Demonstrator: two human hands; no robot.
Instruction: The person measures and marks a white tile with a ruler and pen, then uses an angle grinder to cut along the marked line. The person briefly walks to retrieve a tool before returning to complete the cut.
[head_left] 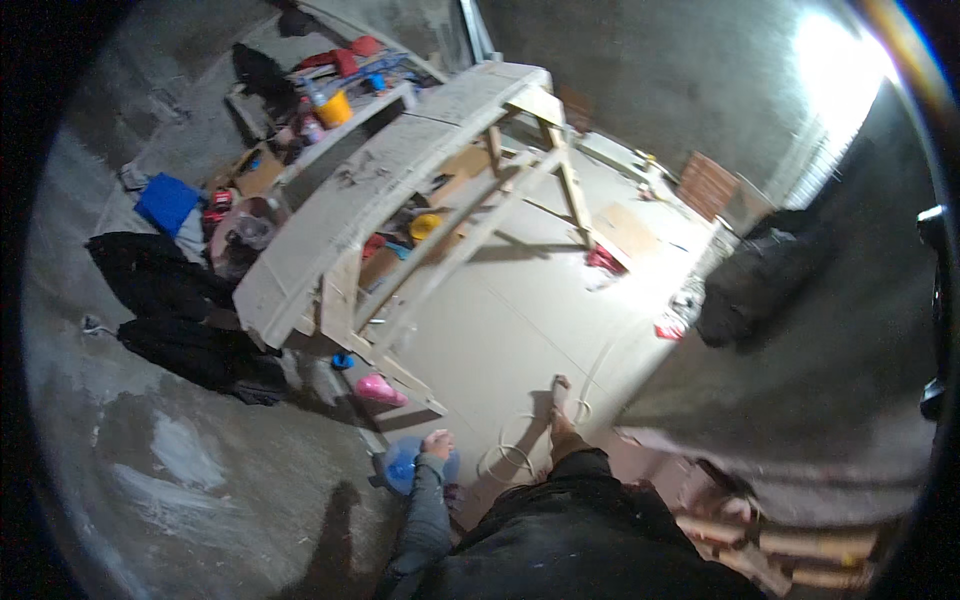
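My left hand (437, 443) is in front of me at the lower middle, its fingers curled closed. It overlaps the far rim of a round, see-through blue tub (401, 468). Whether the fingers grip the tub or something small is hidden. My left forearm, in a grey sleeve, crosses the tub's right side. My right hand does not show. A bare foot (559, 392) of mine stands on the pale floor, beside a loop of thin pale hose (508, 462). Just beyond the tub lies a pink bundle (380, 389), with a small blue object (342, 361) near it.
A long, dusty wooden trestle bench (385, 170) stands ahead. Behind it are a cluttered shelf with a yellow container (334, 108), a blue sheet (168, 206) and dark clothes (190, 350). Dark fabric (750, 280) hangs over the wall at right. Wooden boards (815, 545) lie lower right.
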